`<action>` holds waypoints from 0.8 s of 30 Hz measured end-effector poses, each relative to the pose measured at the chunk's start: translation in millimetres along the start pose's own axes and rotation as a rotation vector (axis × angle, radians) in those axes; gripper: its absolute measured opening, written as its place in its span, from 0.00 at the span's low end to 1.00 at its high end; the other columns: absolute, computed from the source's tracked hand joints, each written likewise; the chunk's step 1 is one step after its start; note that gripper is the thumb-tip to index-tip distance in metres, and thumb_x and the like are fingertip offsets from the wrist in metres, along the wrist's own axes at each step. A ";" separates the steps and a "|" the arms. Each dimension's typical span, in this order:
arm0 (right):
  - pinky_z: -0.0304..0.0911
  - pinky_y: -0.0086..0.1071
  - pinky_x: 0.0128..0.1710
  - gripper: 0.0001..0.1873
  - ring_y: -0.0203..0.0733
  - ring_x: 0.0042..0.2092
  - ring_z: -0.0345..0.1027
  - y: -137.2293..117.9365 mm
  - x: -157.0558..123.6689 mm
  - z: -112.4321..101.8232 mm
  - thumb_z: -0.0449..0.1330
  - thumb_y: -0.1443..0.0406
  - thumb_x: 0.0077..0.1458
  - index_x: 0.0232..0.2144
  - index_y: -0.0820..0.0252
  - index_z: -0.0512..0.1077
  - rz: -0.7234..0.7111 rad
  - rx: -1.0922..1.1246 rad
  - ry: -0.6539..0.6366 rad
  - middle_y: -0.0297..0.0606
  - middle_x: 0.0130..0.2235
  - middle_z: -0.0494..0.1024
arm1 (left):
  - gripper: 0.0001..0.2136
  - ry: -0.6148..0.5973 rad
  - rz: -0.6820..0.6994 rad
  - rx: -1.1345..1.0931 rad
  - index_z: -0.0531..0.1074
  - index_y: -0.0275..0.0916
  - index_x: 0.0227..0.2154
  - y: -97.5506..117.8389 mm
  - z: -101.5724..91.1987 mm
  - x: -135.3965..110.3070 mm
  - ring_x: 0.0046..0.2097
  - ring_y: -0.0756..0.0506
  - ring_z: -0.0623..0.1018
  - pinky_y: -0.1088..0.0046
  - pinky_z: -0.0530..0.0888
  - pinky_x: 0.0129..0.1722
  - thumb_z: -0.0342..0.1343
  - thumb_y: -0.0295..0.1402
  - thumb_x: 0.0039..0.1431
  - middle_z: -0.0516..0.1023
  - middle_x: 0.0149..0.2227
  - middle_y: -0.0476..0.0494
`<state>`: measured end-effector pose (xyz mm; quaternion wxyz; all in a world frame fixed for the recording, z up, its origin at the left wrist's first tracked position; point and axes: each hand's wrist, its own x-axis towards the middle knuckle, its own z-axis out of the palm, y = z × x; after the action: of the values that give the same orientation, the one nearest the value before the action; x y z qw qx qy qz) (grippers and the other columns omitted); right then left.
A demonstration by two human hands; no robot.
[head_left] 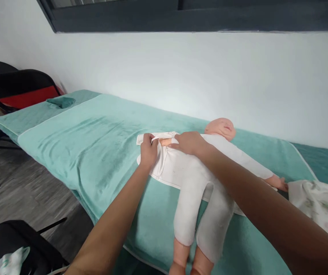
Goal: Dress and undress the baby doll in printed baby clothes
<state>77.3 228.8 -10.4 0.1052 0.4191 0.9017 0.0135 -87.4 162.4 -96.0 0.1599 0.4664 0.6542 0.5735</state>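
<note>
A baby doll (192,179) in a white cloth bodysuit lies on its back, its head toward the wall and its feet toward me. A white baby shirt (169,168) is spread beneath it. My left hand (149,151) is closed on the shirt's sleeve, holding the fabric apart at an opening. In that opening shows the doll's hand (165,142). My right hand (191,143) is closed around the doll's arm near the wrist, mostly covering it. The doll's other arm (277,182) stretches out to the right.
A teal plush cover (109,133) lies over the long bed against the white wall. Floral cloth (321,206) lies at the right. Black and red chairs (23,89) stand at the far left. Another black chair (17,244) with a patterned cloth (6,263) is at lower left.
</note>
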 end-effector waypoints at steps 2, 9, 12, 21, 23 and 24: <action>0.63 0.42 0.40 0.30 0.58 0.44 0.76 -4.0 3.7 2.3 0.45 0.44 0.65 0.47 0.59 0.74 0.023 -0.014 -0.003 0.51 0.42 0.82 | 0.02 -0.080 0.045 -0.028 0.62 0.42 0.36 2.6 1.7 -3.0 0.32 0.49 0.67 0.72 0.63 0.36 0.51 0.31 0.63 0.67 0.30 0.52; 0.64 0.41 0.41 0.12 0.57 0.46 0.77 -12.7 16.8 7.4 0.56 0.62 0.62 0.42 0.61 0.76 0.077 -0.011 0.016 0.52 0.43 0.82 | 0.07 -0.410 0.057 -0.191 0.63 0.44 0.38 14.2 15.4 -20.1 0.27 0.51 0.61 0.74 0.60 0.30 0.51 0.40 0.65 0.59 0.24 0.57; 0.64 0.38 0.40 0.13 0.53 0.44 0.77 -11.7 17.0 4.2 0.59 0.66 0.57 0.45 0.61 0.74 0.065 0.016 0.038 0.49 0.43 0.82 | 0.08 -0.449 0.093 -0.206 0.64 0.43 0.36 17.9 18.7 -23.2 0.29 0.51 0.62 0.74 0.61 0.32 0.52 0.41 0.65 0.62 0.26 0.55; 0.63 0.41 0.44 0.19 0.55 0.49 0.72 42.7 -95.0 13.6 0.46 0.57 0.66 0.49 0.56 0.71 0.555 0.335 0.715 0.50 0.50 0.78 | 0.14 -0.423 0.066 -0.183 0.70 0.41 0.49 19.6 15.2 -22.3 0.39 0.48 0.71 0.73 0.67 0.42 0.52 0.41 0.65 0.76 0.45 0.46; 0.62 0.42 0.39 0.21 0.57 0.43 0.73 59.7 -124.3 31.0 0.44 0.54 0.66 0.47 0.55 0.73 0.826 0.345 0.659 0.51 0.41 0.80 | 0.12 -0.396 0.069 -0.170 0.70 0.41 0.47 19.8 15.8 -22.1 0.39 0.48 0.71 0.73 0.67 0.42 0.52 0.40 0.65 0.76 0.43 0.47; 0.61 0.42 0.37 0.23 0.58 0.40 0.74 66.0 -135.5 39.6 0.44 0.52 0.66 0.46 0.56 0.73 0.897 0.346 0.582 0.51 0.38 0.80 | 0.10 -0.373 0.071 -0.169 0.69 0.41 0.45 19.6 17.0 -21.3 0.39 0.48 0.71 0.73 0.67 0.43 0.52 0.40 0.65 0.75 0.41 0.48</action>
<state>219.9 166.3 -17.5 -0.2342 0.7516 0.6161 0.0239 -55.4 154.0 -90.2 0.2965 0.5722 0.5460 0.5354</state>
